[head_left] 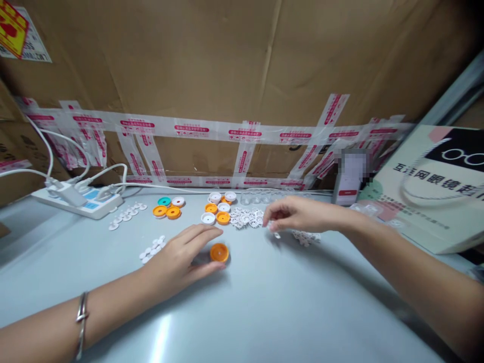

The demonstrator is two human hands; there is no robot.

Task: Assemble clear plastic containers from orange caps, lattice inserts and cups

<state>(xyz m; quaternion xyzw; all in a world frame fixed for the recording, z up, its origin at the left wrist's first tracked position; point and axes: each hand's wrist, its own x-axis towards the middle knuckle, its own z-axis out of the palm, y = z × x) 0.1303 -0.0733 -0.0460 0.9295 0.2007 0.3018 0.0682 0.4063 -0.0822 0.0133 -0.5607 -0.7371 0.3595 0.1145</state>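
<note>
My left hand curves around an orange round cap lying on the table, thumb and fingers apart; the thumb is at its near edge, and a gap shows between the fingertips and its far edge. My right hand is pinched on a small white plastic piece, mostly hidden by the fingers. White gear-like pieces lie in a pile just left of this hand, and more white gear-like pieces sit under its wrist.
Orange and white caps and a group with a teal cap stand farther back. Small white discs with stems lie left. Clear plastic cups line the back. A power strip, phone, paper bag and cardboard box border the table.
</note>
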